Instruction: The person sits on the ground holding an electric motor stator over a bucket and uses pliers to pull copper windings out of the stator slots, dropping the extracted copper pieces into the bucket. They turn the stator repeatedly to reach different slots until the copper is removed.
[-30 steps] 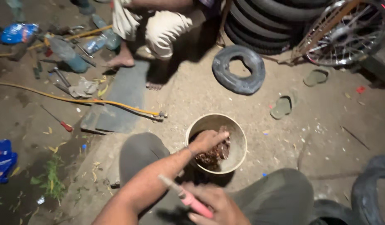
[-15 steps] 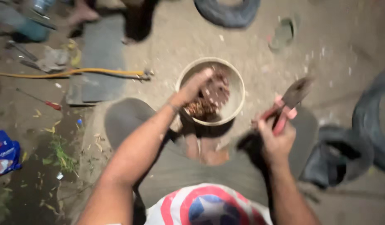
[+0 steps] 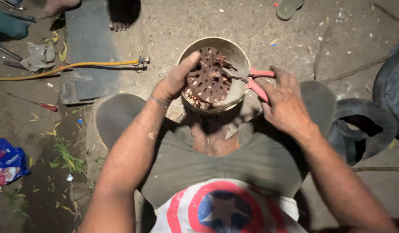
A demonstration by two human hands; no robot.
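Note:
A round beige bowl (image 3: 241, 60) stands on the dirt ground between my knees, with small rusty metal parts in it. My left hand (image 3: 173, 82) grips a rusty round disc with many holes (image 3: 208, 77), held tilted over the bowl. My right hand (image 3: 285, 101) holds red-handled pliers (image 3: 255, 80). The pliers' jaws touch the disc's right edge.
A yellow hose (image 3: 70, 68) lies across a dark flat mat (image 3: 91, 47) at the upper left, beside another person's bare foot (image 3: 119, 23). A red-handled screwdriver (image 3: 46, 105) and a blue wrapper (image 3: 7, 162) lie at left. Black tyres (image 3: 363, 129) sit at right, a sandal (image 3: 288, 7) above.
My right hand brought the pliers from beside my right knee to the bowl. My left hand lifted the holed disc up out of the parts. The view tilted further down.

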